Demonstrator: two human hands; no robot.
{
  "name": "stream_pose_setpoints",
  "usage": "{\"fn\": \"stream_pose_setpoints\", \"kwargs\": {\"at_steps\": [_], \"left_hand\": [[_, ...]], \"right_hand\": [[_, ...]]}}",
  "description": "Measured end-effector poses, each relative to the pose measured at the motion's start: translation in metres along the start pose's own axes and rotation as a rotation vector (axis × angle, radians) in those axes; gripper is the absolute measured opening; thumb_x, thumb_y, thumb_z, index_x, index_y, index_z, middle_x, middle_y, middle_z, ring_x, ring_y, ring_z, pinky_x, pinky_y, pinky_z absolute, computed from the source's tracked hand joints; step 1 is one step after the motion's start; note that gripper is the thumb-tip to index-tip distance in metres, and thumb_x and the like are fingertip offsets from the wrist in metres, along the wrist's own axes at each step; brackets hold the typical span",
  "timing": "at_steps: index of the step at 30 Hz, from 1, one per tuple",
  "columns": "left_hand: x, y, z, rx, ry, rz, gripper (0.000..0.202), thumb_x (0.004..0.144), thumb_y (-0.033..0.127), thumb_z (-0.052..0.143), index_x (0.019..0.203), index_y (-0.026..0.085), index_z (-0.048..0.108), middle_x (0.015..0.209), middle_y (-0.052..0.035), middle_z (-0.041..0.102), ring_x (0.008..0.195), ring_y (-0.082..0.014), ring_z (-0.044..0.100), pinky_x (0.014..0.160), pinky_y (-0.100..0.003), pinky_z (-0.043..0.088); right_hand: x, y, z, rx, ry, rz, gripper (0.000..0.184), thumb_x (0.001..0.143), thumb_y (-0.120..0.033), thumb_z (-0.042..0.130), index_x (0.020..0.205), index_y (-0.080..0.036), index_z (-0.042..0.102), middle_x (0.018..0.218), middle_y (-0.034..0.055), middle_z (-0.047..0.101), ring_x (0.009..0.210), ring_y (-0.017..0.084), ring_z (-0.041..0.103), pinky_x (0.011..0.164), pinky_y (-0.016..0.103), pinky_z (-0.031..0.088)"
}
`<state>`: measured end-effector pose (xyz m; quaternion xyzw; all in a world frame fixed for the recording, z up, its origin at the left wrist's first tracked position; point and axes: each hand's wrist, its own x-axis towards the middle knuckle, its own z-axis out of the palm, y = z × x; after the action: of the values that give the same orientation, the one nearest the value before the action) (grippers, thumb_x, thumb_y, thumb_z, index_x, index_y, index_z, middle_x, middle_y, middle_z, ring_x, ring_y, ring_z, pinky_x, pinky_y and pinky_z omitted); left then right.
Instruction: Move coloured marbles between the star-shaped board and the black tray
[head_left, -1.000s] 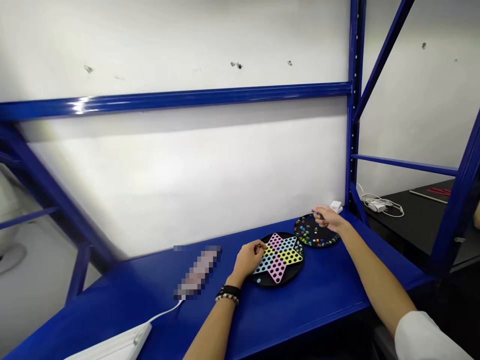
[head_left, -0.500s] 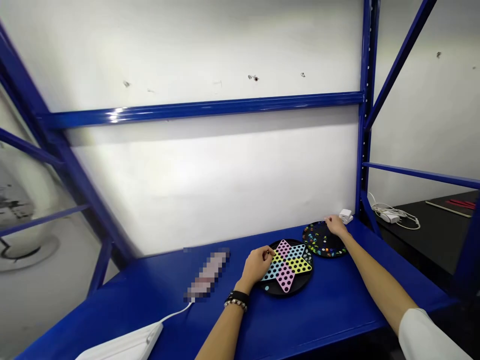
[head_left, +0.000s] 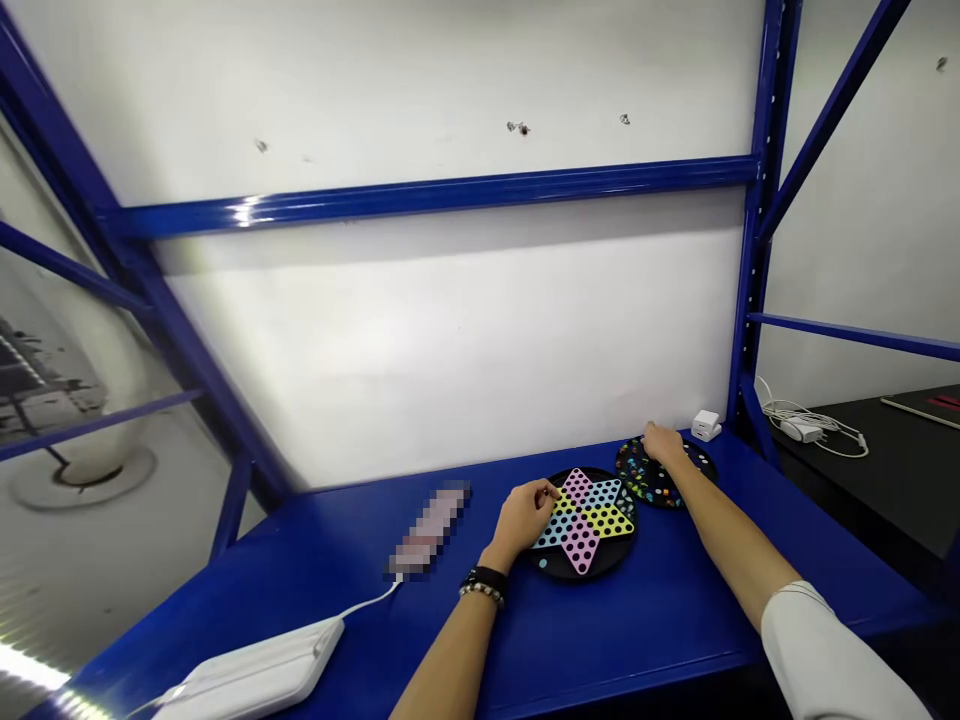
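pastel star board [head_left: 583, 518] flat; round black marble-strewn tray [head_left: 699, 463] just beside.

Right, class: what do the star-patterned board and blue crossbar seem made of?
Star-patterned board: probably matte plastic, from its even colours and crisp edges, though card is possible. Blue crossbar: likely metal with glossy paint, given its bright highlight.

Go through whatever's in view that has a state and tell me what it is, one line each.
Game board: lying flat, star side up.
Tray: flat, partly hidden by the right arm.
Marbles: scattered loose in the tray.
Left hand: curled at the star's yellow corner; grip unclear.
Right hand: curled over the tray; grip unclear.
White box: lying flat.
Chargers: stacked.
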<state>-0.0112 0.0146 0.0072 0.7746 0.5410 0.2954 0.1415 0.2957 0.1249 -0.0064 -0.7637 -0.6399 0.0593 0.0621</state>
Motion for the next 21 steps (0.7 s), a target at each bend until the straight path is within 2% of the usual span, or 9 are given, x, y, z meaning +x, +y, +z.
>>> {"fn": "stream_pose_setpoints", "kwargs": {"at_steps": [4,8,11,15,19,21], "left_hand": [[0.002,0.005,-0.005,-0.081,0.089,0.049,0.021,0.08,0.019,0.047,0.078,0.019,0.068,0.057,0.0035,0.053,0.056,-0.0118,0.049,0.057,-0.023,0.035],[0.0,0.031,-0.011,-0.217,0.199,0.088,0.021,0.081,0.022,0.049,0.078,0.018,0.069,0.057,0.0028,0.054,0.054,-0.0112,0.048,0.055,-0.023,0.038],[-0.008,0.066,-0.016,-0.329,0.217,0.183,0.018,0.081,0.022,0.052,0.075,0.018,0.068,0.063,0.001,0.062,0.055,-0.0103,0.049,0.055,-0.022,0.04],[-0.033,0.13,-0.029,-0.453,0.231,0.332,0.017,0.081,0.017,0.053,0.072,0.019,0.067,0.065,0.0008,0.064,0.057,-0.0104,0.052,0.058,-0.023,0.043],[-0.078,0.186,-0.048,-0.599,0.194,0.572,0.019,0.082,0.013,0.055,0.071,0.022,0.068,0.059,0.0014,0.063,0.055,-0.0108,0.054,0.057,-0.024,0.045],[-0.107,0.198,-0.05,-0.603,0.072,0.639,0.02,0.087,0.016,0.057,0.075,0.024,0.07,0.06,0.0009,0.064,0.057,-0.0104,0.057,0.06,-0.024,0.048]], "right_hand": [[0.002,-0.009,0.0,-0.049,-0.028,-0.042,0.038,0.095,-0.019,0.044,0.13,-0.008,0.049,0.118,0.0228,0.063,0.11,0.029,0.062,0.084,0.036,0.046],[0.003,-0.011,-0.001,-0.076,-0.035,-0.088,0.037,0.096,-0.019,0.042,0.131,-0.008,0.05,0.12,0.0224,0.063,0.11,0.029,0.062,0.086,0.037,0.046],[0.003,-0.01,-0.003,-0.097,-0.034,-0.116,0.035,0.096,-0.018,0.042,0.129,-0.01,0.052,0.122,0.0215,0.063,0.112,0.028,0.061,0.088,0.037,0.045],[0.004,-0.009,-0.004,-0.125,-0.039,-0.136,0.035,0.094,-0.016,0.045,0.128,-0.011,0.053,0.121,0.0213,0.063,0.111,0.028,0.062,0.088,0.036,0.045],[0.003,-0.003,-0.004,-0.138,-0.043,-0.158,0.034,0.094,-0.018,0.044,0.127,-0.01,0.053,0.121,0.0212,0.063,0.11,0.029,0.062,0.087,0.036,0.046],[0.003,0.002,-0.004,-0.143,-0.039,-0.163,0.035,0.096,-0.021,0.042,0.127,-0.01,0.052,0.122,0.0214,0.062,0.111,0.029,0.062,0.087,0.037,0.046]]}}
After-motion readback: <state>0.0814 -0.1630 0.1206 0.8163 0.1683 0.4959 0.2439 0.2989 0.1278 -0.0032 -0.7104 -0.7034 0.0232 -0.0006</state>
